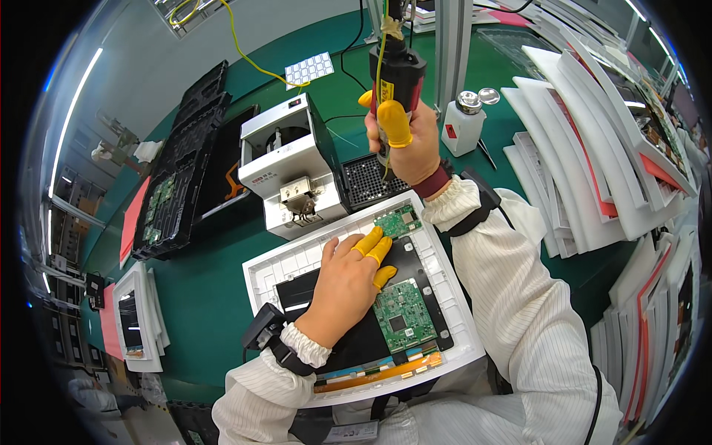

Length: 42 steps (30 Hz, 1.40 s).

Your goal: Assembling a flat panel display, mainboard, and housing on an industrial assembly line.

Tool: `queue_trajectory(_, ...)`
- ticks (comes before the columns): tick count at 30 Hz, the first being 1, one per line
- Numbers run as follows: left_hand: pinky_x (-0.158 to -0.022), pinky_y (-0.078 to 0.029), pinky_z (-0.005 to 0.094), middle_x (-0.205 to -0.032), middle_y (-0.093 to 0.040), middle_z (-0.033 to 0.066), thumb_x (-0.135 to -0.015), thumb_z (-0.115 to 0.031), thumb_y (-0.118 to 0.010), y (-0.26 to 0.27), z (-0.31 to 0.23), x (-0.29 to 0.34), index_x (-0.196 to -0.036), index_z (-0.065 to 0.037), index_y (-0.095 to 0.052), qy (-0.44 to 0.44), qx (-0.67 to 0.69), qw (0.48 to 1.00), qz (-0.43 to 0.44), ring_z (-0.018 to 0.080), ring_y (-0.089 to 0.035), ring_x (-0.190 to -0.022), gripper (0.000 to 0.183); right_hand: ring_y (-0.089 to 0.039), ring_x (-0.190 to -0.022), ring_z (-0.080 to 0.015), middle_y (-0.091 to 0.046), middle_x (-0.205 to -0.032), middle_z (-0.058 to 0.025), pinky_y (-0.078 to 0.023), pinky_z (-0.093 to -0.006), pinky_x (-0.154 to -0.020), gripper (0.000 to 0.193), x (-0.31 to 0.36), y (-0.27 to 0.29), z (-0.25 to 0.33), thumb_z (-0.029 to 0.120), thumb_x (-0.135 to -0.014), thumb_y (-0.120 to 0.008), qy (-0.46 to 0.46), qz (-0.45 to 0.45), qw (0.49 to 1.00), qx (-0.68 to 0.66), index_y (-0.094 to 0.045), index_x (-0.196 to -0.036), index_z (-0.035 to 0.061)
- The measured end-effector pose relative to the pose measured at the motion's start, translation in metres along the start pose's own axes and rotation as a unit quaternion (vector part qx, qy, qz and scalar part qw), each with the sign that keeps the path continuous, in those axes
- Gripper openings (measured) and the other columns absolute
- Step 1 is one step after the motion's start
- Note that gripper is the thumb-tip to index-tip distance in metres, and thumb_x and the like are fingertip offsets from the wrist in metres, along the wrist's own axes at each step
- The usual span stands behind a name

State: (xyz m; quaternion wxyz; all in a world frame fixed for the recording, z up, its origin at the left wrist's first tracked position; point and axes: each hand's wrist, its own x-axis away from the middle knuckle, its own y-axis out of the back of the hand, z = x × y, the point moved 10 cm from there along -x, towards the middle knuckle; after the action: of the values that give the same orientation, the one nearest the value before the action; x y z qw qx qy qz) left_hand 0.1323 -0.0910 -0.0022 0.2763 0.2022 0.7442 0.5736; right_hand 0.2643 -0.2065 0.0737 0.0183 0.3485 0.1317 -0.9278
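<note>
My right hand (415, 144), with yellow finger cots, is wrapped round an upright black electric screwdriver (400, 70) that hangs from above, beyond the white tray. My left hand (348, 278) lies fingers outstretched on the black panel (415, 259), its cot-covered fingertips close to a small green circuit board (398, 221) at the panel's far edge. A larger green circuit board (404, 315) is on the panel nearer me, below the left thumb. Orange flex strips (393, 374) run along the near edge. The white foam tray (452, 297) holds the panel. The screwdriver's tip is hidden.
A white boxy screw feeder (293, 163) stands beyond the tray, beside a black perforated mat (374, 180). At right are a white dispenser bottle (463, 122), tweezers (486, 153) and stacked white foam trays (586, 156). Black trays with circuit boards (185, 170) lie at left.
</note>
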Motion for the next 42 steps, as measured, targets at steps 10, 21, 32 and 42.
queue_trajectory(10, -0.104, -0.036, 0.0520, -0.109, -0.067, 0.0180, -0.082, -0.020, -0.070, 0.001, 0.001, 0.000, -0.107, -0.001, -0.069, 0.004, 0.000, 1.000, 0.009, 0.0342, -0.054, -0.116, 0.032, -0.055, -0.059, -0.0061, -0.059, -0.076, -0.0034, -0.047, -0.0187, -0.053, 0.034, 0.001, -0.003, -0.005, 0.029, -0.097, -0.058, 0.001, 0.012, 1.000, -0.004, -0.055, -0.111, -0.0015)
queue_trajectory(21, -0.099, -0.040, 0.0463, -0.110, -0.064, 0.0186, -0.080, -0.019, -0.073, 0.001, 0.000, 0.003, -0.108, 0.000, -0.065, -0.003, -0.001, 1.000, -0.019, 0.0339, -0.057, -0.108, 0.035, -0.055, -0.058, -0.0068, -0.059, -0.076, -0.0036, -0.047, -0.0192, -0.053, 0.039, -0.001, -0.003, 0.012, 0.034, -0.097, -0.059, 0.007, -0.012, 1.000, -0.008, -0.056, -0.110, -0.0019)
queue_trajectory(32, -0.089, -0.047, 0.0408, -0.109, -0.060, 0.0198, -0.074, -0.016, -0.081, 0.007, 0.020, 0.006, -0.127, 0.000, -0.052, 0.123, 0.144, 0.981, -0.034, 0.0356, -0.057, -0.100, 0.062, -0.052, -0.056, -0.0117, -0.055, -0.071, -0.0059, -0.044, -0.0231, -0.052, 0.056, 0.022, -0.044, 0.067, 0.046, -0.100, -0.029, -0.050, 0.097, 0.990, -0.087, -0.053, -0.112, -0.0028)
queue_trajectory(42, -0.082, -0.045, 0.0441, -0.094, -0.059, 0.0204, -0.072, -0.015, -0.082, 0.001, 0.025, 0.005, -0.119, 0.003, -0.057, 0.137, 0.145, 0.979, -0.029, 0.0369, -0.055, -0.091, 0.057, -0.051, -0.052, -0.0069, -0.056, -0.070, -0.0032, -0.040, -0.0197, -0.047, 0.050, 0.042, -0.054, 0.047, 0.045, -0.095, -0.057, -0.075, 0.117, 0.986, -0.088, -0.052, -0.109, -0.0026)
